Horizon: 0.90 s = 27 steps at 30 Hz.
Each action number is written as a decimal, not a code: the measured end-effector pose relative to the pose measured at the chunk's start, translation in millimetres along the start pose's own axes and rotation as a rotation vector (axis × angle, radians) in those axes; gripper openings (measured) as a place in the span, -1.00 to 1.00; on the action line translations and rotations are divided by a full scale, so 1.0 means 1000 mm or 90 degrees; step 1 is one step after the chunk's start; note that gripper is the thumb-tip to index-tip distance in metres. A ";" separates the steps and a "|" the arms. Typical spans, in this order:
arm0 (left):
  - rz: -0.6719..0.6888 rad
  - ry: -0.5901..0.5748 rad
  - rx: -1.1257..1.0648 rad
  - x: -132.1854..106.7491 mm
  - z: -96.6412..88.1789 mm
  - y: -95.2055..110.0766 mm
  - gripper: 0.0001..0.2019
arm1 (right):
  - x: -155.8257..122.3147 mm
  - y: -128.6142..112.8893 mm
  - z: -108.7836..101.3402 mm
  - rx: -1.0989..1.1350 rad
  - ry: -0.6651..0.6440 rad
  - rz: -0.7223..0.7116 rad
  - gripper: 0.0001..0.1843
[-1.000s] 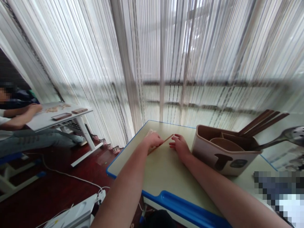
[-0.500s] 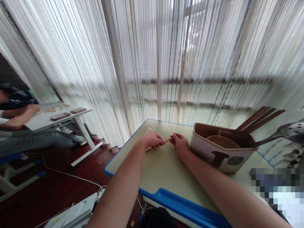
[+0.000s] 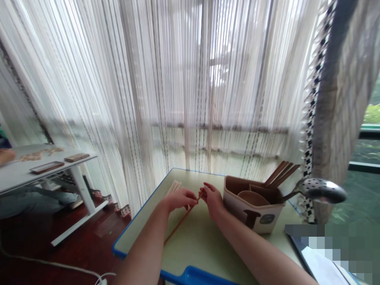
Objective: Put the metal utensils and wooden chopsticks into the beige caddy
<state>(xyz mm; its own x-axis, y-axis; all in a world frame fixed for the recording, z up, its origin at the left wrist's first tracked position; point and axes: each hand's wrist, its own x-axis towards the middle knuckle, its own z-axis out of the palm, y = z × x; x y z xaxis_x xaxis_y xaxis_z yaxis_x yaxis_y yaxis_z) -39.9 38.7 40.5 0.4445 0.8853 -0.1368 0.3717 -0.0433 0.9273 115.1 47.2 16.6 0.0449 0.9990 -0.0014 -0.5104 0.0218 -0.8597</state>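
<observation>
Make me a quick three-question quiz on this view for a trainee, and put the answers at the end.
1. Which thing does the left hand hold? A) a glass; B) a thin brown stick; C) a knife.
2. True or false: the slotted metal spoon lies flat on the table.
3. Fill in: the divided box stands nearer the ____ hand.

Key: 1. B. 2. False; it leans out of the box. 3. Right hand.

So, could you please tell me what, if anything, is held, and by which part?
A thin brown stick: the left hand holds it near its far end, and the right hand appears to pinch that tip.
</observation>
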 end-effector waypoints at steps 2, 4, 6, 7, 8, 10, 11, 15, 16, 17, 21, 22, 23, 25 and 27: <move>0.043 -0.048 -0.069 -0.002 0.000 0.004 -0.70 | -0.010 -0.016 0.008 0.015 -0.038 -0.022 -0.63; 0.075 -0.079 -0.124 -0.005 0.002 0.009 -0.69 | -0.020 -0.036 0.016 -0.014 -0.071 -0.043 -0.57; 0.123 -0.074 -0.178 -0.008 0.008 0.018 -0.71 | -0.031 -0.061 0.025 -0.071 -0.091 -0.079 -0.56; 0.155 -0.059 -0.199 -0.010 0.013 0.023 -0.73 | -0.037 -0.076 0.028 -0.101 -0.100 -0.104 -0.57; 0.192 -0.041 -0.215 -0.012 0.019 0.030 -0.73 | -0.044 -0.092 0.030 -0.126 -0.114 -0.133 -0.60; 0.253 -0.020 -0.210 -0.016 0.032 0.049 -0.74 | -0.060 -0.125 0.031 -0.165 -0.174 -0.184 -0.65; 0.277 -0.016 -0.189 -0.018 0.039 0.062 -0.74 | -0.069 -0.141 0.030 -0.169 -0.206 -0.213 -0.67; 0.393 -0.031 -0.062 -0.022 0.063 0.128 -0.78 | -0.101 -0.199 0.012 -0.161 -0.184 -0.384 -0.67; 0.432 -0.008 -0.027 -0.021 0.069 0.147 -0.78 | -0.108 -0.210 0.005 -0.150 -0.135 -0.453 -0.69; 0.475 0.019 0.014 -0.020 0.074 0.165 -0.78 | -0.115 -0.221 -0.002 -0.141 -0.082 -0.522 -0.72; 0.637 0.090 0.149 -0.012 0.102 0.218 -0.83 | -0.134 -0.251 -0.029 -0.157 0.072 -0.715 -0.84; 0.666 0.107 0.173 -0.008 0.109 0.224 -0.84 | -0.137 -0.256 -0.034 -0.176 0.090 -0.737 -0.83; 0.687 0.125 0.197 -0.004 0.117 0.227 -0.84 | -0.137 -0.259 -0.038 -0.200 0.100 -0.751 -0.82; 0.709 0.172 0.232 0.006 0.129 0.225 -0.84 | -0.134 -0.262 -0.044 -0.254 0.103 -0.756 -0.81; 0.715 0.222 0.248 0.019 0.137 0.219 -0.83 | -0.126 -0.262 -0.046 -0.316 0.091 -0.745 -0.81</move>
<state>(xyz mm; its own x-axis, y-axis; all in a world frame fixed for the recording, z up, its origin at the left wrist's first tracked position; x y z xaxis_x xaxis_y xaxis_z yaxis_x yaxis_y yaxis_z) 161.6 -17.8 192.7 0.4551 0.3420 0.8222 0.1688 -0.9397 0.2974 282.8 -86.5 218.0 0.3555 0.3801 0.8539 0.2686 0.8335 -0.4828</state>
